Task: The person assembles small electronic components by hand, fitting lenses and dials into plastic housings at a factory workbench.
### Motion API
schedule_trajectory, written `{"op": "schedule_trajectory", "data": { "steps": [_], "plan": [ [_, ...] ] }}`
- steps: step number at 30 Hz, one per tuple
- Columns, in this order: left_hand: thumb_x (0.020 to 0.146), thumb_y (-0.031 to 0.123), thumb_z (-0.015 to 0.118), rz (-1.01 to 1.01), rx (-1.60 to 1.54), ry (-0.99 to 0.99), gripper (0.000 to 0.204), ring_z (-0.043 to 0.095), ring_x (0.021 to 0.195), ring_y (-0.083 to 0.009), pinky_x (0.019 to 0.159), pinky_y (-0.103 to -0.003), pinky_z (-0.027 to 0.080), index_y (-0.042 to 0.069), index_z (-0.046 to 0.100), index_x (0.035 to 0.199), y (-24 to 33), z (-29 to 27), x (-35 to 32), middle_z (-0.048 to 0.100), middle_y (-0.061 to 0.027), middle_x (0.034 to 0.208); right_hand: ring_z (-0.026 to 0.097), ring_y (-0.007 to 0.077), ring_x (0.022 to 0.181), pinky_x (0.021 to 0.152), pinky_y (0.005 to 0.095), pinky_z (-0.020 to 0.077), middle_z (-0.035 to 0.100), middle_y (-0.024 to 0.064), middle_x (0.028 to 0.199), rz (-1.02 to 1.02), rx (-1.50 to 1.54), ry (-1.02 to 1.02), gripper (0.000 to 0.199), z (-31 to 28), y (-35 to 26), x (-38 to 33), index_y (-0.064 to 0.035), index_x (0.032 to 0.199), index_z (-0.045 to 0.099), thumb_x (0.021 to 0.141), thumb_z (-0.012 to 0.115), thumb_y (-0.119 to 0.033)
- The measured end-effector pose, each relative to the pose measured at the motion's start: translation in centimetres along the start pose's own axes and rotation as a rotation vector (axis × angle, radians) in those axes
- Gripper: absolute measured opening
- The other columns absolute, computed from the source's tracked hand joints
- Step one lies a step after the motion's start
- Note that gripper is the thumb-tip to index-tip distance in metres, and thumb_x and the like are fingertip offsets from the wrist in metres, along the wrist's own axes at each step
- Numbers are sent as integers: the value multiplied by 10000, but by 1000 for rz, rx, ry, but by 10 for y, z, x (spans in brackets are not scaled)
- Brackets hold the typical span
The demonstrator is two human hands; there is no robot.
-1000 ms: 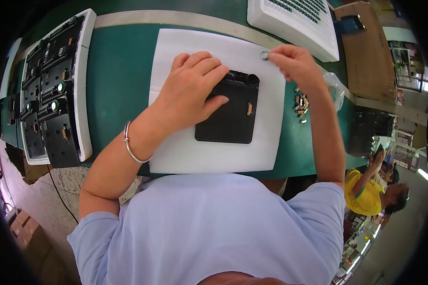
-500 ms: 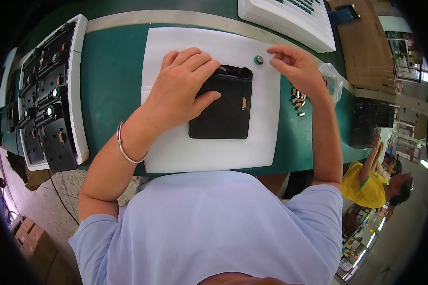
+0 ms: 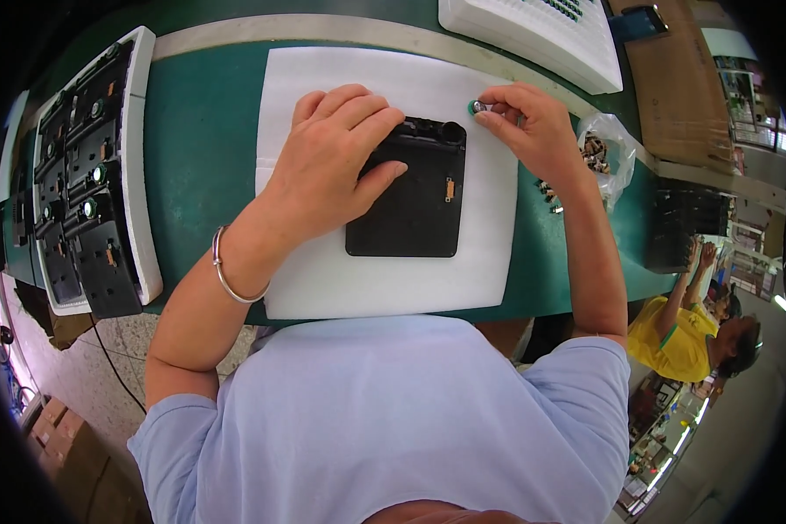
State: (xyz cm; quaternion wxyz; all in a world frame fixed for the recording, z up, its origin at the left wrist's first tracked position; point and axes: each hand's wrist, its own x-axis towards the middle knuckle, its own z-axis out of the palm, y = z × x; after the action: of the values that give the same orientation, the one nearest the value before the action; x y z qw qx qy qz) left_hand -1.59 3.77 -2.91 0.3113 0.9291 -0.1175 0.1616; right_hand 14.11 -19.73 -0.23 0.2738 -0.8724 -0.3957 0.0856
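Note:
A flat black plastic housing (image 3: 402,210) lies on a white foam sheet (image 3: 314,279), with a raised strip along its far edge and a small copper-coloured part on its face. My left hand (image 3: 341,144) grips the housing's far left part, fingers over the raised strip and thumb on the flat face. To the right of it, at the sheet's far right, my right hand (image 3: 533,127) pinches a small round part (image 3: 477,107) with a green rim and a silvery centre between thumb and fingertips. The fingers partly cover this part.
On the left a white foam tray (image 3: 144,192) holds several black housings. A clear bag (image 3: 618,162) of small metal and copper-coloured parts lies beyond my right wrist. At the far right stand a white tray (image 3: 533,44) and a cardboard box (image 3: 677,87). A person in yellow (image 3: 672,341) sits farther right.
My right hand has moved slightly left and closed its fingertips on the small round part, which lay loose on the sheet before. My left hand stays on the housing.

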Motion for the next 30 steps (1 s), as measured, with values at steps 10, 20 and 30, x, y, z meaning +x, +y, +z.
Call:
{"op": "schedule_trajectory", "data": {
  "steps": [10, 20, 30],
  "plan": [
    [772, 138, 777, -1, 16, 4, 428, 526, 1224, -307, 1062, -428, 354, 42, 635, 1164, 0, 0, 1, 629, -115, 1189, 676, 209, 725, 645, 297, 527, 662, 61, 890, -120, -186, 69, 197, 3, -9, -10, -86, 1013, 699, 856, 746, -197],
    [784, 123, 761, 1, 23, 27, 387, 536, 1207, -302, 1046, -426, 361, 45, 641, 1144, 1, 1, 2, 635, -109, 1168, 537, 118, 612, 568, 242, 468, 647, 24, 840, -221, -194, 96, 195, 0, -28, -14, -56, 1003, 702, 822, 765, -92],
    [791, 35, 722, -15, 15, 66, 306, 568, 1162, -278, 1017, -413, 383, 65, 668, 1090, -3, 5, 3, 662, -77, 1101, 641, 187, 659, 589, 281, 505, 640, 52, 840, -188, -44, -39, 163, 2, -39, -12, -90, 986, 695, 842, 747, -148]
  ]
}}
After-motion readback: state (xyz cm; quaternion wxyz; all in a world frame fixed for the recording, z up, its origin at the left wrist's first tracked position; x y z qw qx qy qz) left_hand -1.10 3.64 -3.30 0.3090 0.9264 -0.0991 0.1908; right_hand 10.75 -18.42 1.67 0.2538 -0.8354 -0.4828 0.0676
